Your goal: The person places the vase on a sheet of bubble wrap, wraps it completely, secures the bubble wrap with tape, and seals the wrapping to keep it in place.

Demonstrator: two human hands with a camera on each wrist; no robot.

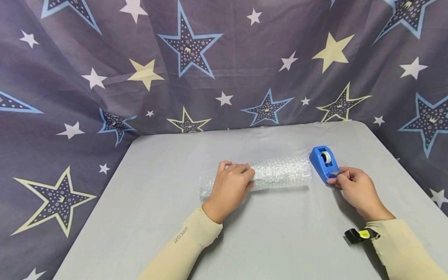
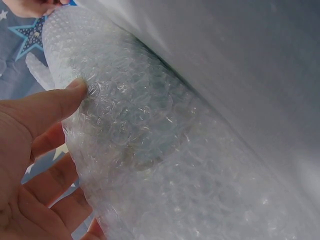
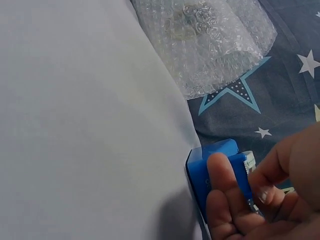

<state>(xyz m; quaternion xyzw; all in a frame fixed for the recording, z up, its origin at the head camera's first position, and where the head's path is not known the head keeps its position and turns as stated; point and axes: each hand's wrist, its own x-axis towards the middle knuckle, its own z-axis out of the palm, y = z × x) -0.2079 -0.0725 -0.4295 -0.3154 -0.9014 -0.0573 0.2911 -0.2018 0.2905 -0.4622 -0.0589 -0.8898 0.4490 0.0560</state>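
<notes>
A roll of clear bubble wrap (image 1: 280,173) lies sideways across the middle of the table. My left hand (image 1: 232,184) grips its left part from above. Seen from the left wrist, the thumb (image 2: 75,92) presses the near face of the bubble wrap (image 2: 135,115), and the other fingers bend behind it. To the right of the roll stands a blue tape dispenser (image 1: 320,163) with a small white roll of tape (image 1: 326,157). My right hand (image 1: 357,188) pinches its front end by the metal cutter. Whether a strip of tape is between those fingertips is hard to make out.
A pale grey cloth (image 1: 280,229) covers the table. Behind it and at both sides hangs a dark curtain (image 1: 231,54) printed with stars. A black strap with a yellow label (image 1: 364,234) sits at the right wrist.
</notes>
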